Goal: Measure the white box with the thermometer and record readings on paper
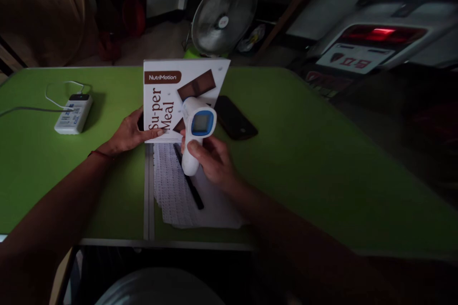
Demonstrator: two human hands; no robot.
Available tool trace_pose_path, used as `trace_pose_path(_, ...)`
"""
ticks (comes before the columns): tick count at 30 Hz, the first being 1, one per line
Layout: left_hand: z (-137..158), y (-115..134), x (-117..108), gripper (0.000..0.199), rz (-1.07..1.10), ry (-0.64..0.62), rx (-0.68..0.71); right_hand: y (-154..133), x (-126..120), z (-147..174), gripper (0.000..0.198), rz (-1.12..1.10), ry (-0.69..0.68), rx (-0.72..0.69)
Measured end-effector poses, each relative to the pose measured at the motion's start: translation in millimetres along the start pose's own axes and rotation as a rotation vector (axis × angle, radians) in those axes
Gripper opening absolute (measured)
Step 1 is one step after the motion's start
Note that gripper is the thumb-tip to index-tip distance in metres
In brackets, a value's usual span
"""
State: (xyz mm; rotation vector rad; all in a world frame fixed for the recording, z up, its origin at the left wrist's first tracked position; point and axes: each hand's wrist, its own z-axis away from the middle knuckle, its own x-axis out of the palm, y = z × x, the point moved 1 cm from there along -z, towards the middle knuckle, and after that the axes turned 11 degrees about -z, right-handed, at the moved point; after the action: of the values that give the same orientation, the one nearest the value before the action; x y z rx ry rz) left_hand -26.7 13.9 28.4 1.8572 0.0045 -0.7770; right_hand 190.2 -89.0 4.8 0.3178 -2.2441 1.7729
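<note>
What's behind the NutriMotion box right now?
Past the right edge of the NutriMotion box, a dark phone lies on the green table. Farther back, beyond the table, stands a round fan. Whatever lies directly behind the box is covered.

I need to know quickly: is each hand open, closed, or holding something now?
Left hand: closed on the lower left edge of the NutriMotion box, holding it.
Right hand: closed, holding the white handheld thermometer.
</note>
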Motion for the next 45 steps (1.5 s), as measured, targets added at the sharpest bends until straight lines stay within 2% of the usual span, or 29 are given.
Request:
trace_pose_path(9,1,-2,0,0.072,-0.031,0.009,0.033,-1,0,-1,0.037,-0.015,-0.066,-0.023)
trace_pose_path(29,1,4,-1,0.078,-0.071,0.014,-0.016,1,-6,-1,0.041,0.12,-0.12,-0.028)
trace_pose_path(35,1,1,-2,0.079,-0.172,0.05,-0.011,0,-5,0,0.033,0.156,-0.123,0.003)
trace_pose_path(39,1,-13,0,0.091,-0.148,0.078,-0.053,-16,-18,-3,0.027,0.347,-0.165,0.072)
trace_pose_path(42,0,-25,-1,0.093,-0.086,0.102,-0.037,-37,-34,-8,0.031,0.62,-0.288,0.274)
trace_pose_path(45,-4,-34,-7,0.093,-0.076,0.158,-0.033,-55,-48,-15,0.026,1.004,-0.313,0.449)
